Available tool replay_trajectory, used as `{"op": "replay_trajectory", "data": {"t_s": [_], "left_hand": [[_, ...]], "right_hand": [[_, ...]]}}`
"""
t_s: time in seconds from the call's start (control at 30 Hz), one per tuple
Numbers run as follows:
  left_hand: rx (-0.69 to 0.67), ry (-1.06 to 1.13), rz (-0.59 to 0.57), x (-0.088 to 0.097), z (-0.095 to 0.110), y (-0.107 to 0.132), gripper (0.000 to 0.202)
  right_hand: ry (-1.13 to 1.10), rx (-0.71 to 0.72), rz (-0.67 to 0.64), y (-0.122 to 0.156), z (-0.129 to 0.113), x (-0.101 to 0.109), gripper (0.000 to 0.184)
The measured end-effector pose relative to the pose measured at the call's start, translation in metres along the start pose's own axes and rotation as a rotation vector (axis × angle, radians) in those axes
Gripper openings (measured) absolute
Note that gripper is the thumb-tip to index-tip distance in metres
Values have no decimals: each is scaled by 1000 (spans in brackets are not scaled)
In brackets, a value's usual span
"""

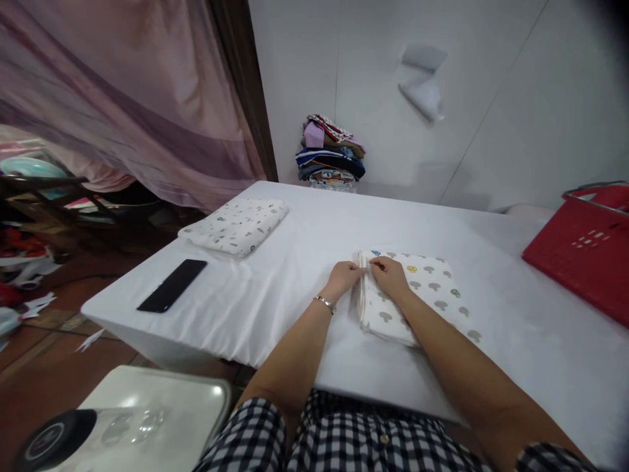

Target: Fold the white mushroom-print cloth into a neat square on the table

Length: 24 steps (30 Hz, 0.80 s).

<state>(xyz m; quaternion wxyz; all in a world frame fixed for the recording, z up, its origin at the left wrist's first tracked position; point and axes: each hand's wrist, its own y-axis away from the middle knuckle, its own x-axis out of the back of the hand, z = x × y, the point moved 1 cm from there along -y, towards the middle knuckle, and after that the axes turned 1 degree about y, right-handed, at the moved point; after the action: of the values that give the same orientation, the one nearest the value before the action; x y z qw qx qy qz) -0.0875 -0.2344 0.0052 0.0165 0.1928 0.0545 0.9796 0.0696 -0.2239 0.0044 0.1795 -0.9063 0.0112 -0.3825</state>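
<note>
A folded white cloth (432, 288) printed with grey mushroom-like shapes and a few coloured ones lies in front of me. At its left folded edge, my left hand (345, 276) pinches the layers between thumb and fingers. Close beside it, my right hand (388, 272) rests on top of the cloth, fingers closed on the same edge. The exact hold of the right fingertips is partly hidden. Farther left lies a second folded white cloth (238, 223) with small dark prints, apart from both hands.
A black phone (171, 286) lies near the left edge of the white-covered table (289, 288). A red basket (584, 246) stands at the right. Stacked folded clothes (331, 157) sit by the wall. Below left is a white stool (162, 406) with a dark-lidded container (61, 436).
</note>
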Motion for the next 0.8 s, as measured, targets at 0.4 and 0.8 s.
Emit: {"op": "replay_trajectory", "data": {"t_s": [0.4,0.8], "left_hand": [[35,-50,-29,-7,3,4,20],[94,-157,-52,-2,7,4,14]], "right_hand": [[-24,-1,7,0,3,-3,23],[-31,61,41,2,-1,-2,26]]}}
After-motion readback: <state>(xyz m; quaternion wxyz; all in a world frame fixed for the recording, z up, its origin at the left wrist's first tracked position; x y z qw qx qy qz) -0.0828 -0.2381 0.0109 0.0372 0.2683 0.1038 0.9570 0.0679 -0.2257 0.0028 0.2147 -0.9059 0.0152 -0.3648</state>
